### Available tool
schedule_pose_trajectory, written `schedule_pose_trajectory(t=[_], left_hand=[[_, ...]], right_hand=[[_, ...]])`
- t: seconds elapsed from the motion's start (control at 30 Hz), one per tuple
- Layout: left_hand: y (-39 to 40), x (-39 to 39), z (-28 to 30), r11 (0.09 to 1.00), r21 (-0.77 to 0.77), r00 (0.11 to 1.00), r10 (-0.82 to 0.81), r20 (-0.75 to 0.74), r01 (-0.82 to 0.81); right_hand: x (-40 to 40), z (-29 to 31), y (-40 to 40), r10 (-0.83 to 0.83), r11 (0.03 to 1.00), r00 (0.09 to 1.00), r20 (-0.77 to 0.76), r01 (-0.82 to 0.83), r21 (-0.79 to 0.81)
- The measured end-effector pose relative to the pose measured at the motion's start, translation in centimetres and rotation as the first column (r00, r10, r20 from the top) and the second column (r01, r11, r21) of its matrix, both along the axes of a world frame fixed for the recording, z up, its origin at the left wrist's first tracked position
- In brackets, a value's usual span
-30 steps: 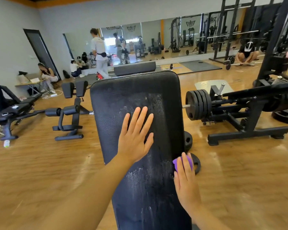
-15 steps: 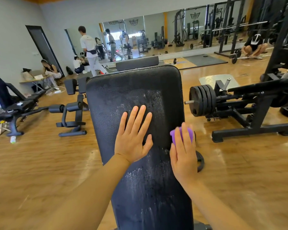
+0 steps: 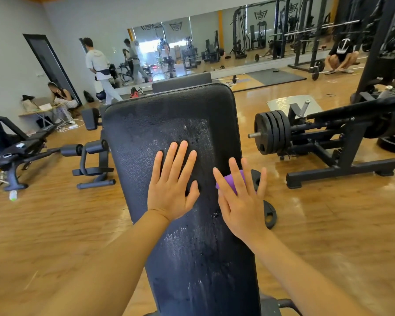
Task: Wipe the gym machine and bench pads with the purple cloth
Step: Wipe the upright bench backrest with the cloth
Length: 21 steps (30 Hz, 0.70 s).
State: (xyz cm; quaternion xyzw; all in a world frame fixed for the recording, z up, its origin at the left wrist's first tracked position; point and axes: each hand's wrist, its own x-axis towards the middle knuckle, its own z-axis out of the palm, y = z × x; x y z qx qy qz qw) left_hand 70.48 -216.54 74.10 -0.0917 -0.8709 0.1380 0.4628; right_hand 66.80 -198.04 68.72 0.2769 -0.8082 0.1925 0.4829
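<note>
A long black bench pad [image 3: 146, 133] runs away from me down the middle of the view, streaked with wet marks. My left hand [image 3: 171, 188] lies flat on it with fingers spread and holds nothing. My right hand [image 3: 240, 201] presses the purple cloth [image 3: 230, 180] against the pad's right edge. Only a small part of the cloth shows between the spread fingers; the rest is hidden under the palm.
A plate-loaded machine [image 3: 328, 142] with stacked weight plates [image 3: 271, 133] stands on the right. A loose plate [image 3: 269, 215] lies on the wooden floor beside the bench. Another bench [image 3: 21, 153] and a roller-pad frame [image 3: 94, 163] stand left. Several people [image 3: 98, 69] are near the far mirror wall.
My right hand has slid the cloth up along the pad's right edge, and its fingers have spread wider. My left hand has stayed flat on the pad.
</note>
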Motion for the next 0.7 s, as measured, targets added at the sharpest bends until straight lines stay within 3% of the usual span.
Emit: schedule_pose_trajectory(t=[0.17,0.27,0.33,0.7], left_hand=[[0.0,-0.1,0.0,1.0,0.001,1.0,-0.022,-0.014,0.022],[-0.1,-0.2,-0.1,0.999,-0.003,0.999,-0.039,-0.032,0.039],[-0.1,-0.2,-0.2,0.999,-0.004,0.998,-0.047,-0.037,0.047],[0.0,-0.2,-0.4,1.0,-0.009,0.999,-0.029,-0.034,0.029]], right_hand=[[-0.5,0.9,0.9,-0.016,0.999,0.991,-0.133,0.011,-0.041],[-1.6,1.4,0.5,0.202,0.979,0.965,-0.169,-0.206,-0.006],[-1.9,0.7,0.2,0.253,0.966,0.954,-0.159,-0.258,-0.01],[-1.4,-1.1,-0.4,0.202,0.971,0.969,-0.143,-0.218,-0.102]])
